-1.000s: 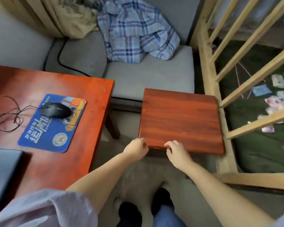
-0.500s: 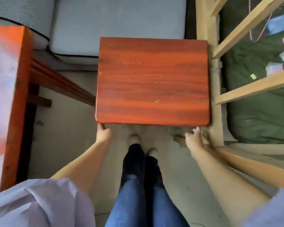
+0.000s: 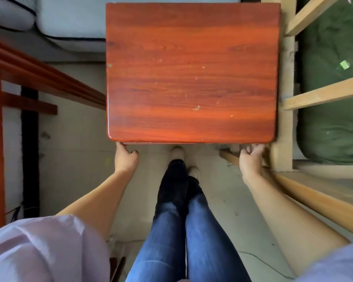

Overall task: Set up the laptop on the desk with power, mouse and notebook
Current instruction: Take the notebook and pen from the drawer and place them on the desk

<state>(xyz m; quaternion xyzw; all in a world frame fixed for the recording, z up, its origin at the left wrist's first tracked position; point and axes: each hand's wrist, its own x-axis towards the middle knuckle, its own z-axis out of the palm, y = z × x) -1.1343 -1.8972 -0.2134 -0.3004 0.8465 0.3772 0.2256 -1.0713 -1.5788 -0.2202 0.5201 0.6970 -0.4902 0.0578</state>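
We see soft, dim light. The stool [image 3: 192, 72] shines at 6 o'clock. Edges bend and blur a little.

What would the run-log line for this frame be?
left hand: gripping stool near-left corner | right hand: gripping near-right corner | stool top: bare | laptop, mouse, notebook: not in view

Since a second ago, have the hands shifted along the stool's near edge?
Yes. Left hand and right hand spread from mid-edge to the near corners of the stool.

Red wooden stool [image 3: 192, 72], grey sofa [image 3: 69, 21], pale floor [image 3: 75, 143]
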